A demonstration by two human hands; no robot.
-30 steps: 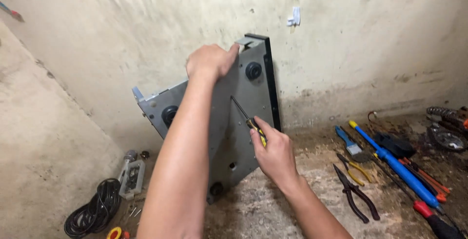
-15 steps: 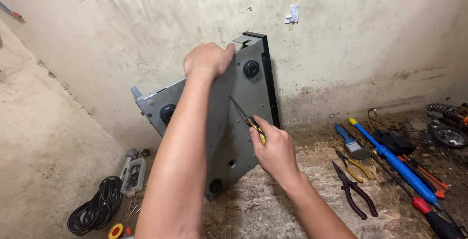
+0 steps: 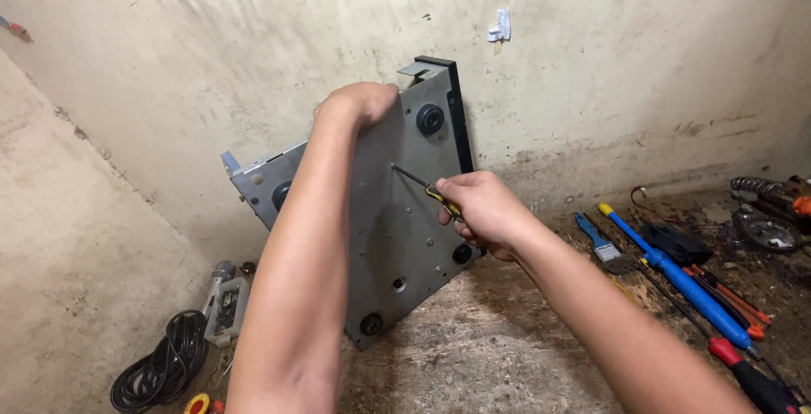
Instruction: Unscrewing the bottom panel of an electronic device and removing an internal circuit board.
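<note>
Against wall: tilted grey metal chassis (image 3: 397, 236)

- Two hands: left (image 3: 359, 103), right (image 3: 481, 211), showing at center.
- One chassis (image 3: 397, 228) standing at center.
- One screwdriver (image 3: 427, 189) showing at center.
- One cable coil (image 3: 160, 363) lying at lower left.

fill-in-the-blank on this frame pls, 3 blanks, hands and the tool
1. The left hand grips the top edge of the grey ____ chassis, which stands on edge.
2. The right hand holds a ____ with its tip on the chassis.
3. A coil of ____ cable lies on the floor at lower left.

Missing words: metal; screwdriver; black
</note>
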